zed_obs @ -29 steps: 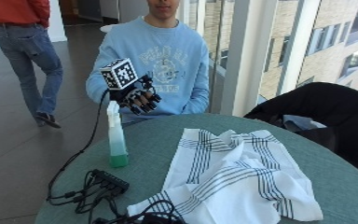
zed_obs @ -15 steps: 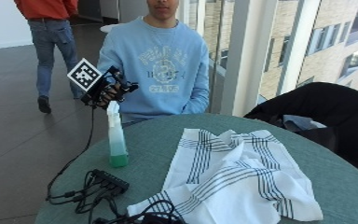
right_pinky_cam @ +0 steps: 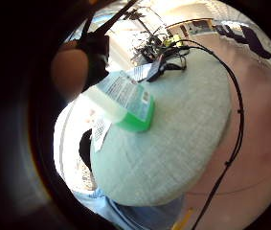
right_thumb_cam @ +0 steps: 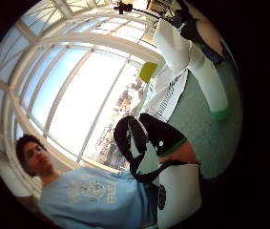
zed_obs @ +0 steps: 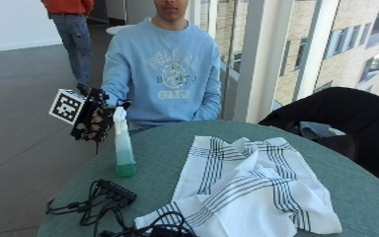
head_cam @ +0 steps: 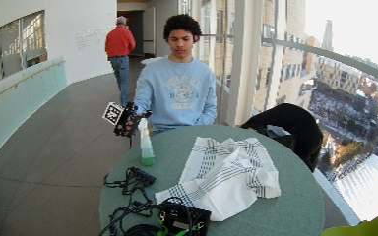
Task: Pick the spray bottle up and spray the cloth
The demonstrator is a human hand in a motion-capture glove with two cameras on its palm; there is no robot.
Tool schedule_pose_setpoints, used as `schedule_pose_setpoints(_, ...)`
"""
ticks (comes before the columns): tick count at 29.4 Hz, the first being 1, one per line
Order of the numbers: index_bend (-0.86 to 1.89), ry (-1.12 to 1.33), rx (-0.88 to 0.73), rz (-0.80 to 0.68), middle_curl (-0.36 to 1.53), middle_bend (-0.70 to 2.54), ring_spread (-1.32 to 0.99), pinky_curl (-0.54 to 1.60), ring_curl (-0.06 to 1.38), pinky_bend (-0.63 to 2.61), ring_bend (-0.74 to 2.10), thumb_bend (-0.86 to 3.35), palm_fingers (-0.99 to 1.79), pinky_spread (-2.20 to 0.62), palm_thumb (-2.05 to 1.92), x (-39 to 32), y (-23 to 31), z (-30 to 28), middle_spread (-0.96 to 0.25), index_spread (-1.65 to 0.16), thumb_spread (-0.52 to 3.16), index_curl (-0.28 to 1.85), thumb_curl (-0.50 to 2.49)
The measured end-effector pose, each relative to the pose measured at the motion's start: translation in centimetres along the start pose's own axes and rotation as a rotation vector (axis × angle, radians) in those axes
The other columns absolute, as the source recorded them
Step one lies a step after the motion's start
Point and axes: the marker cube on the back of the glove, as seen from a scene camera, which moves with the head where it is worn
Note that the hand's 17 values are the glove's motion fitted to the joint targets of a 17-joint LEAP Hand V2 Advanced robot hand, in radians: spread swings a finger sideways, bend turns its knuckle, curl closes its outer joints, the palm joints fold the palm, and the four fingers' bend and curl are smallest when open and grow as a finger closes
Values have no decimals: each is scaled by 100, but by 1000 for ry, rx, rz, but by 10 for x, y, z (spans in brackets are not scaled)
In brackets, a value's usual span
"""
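Person in a light blue sweatshirt (zed_obs: 167, 69) sits at the far side of a round table with a grey-green top (zed_obs: 176, 168). Black-gloved right hand (zed_obs: 96, 121) is raised at the table's left edge, just beside the white trigger head of the tall clear plastic spray bottle with green liquid at its base (zed_obs: 122, 148); fingers loosely curled, holding nothing, and whether they touch the trigger can't be told. Bottle stands upright on the table near the left edge, base on the top. In the little finger side palm view the bottle (right_pinky_cam: 125, 100) sits close to the palm. White cloth with dark stripes (zed_obs: 242, 187) lies crumpled right of the bottle, well apart from it. Black cables and a power strip (zed_obs: 110, 195) lie on the near left of the table. Black jacket on a chair (zed_obs: 334, 118) at far right.
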Motion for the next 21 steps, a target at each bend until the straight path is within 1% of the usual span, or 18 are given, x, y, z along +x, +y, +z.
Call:
schedule_pose_setpoints(3, 12, -60, 26, 60, 36, 19, -2, 37, 35, 28, 33, -2, 74, 18, 60, 10, -16, 12, -8, -36, 106, 28, 30)
schedule_pose_setpoints(8, 13, -89, -5, 104, 37, 19, -2, 37, 35, 28, 32, -3, 72, 19, 59, 27, -34, 30, -8, -36, 105, 28, 30)
schedule_pose_setpoints(14, 12, -118, -26, 123, 37, 19, -2, 36, 35, 27, 32, -4, 72, 20, 56, 40, -44, 44, -9, -36, 102, 27, 30)
schedule_pose_setpoints(21, 12, -151, -65, 120, 38, 19, -2, 36, 35, 27, 32, -3, 71, 22, 53, 44, -40, 55, -9, -36, 99, 27, 29)
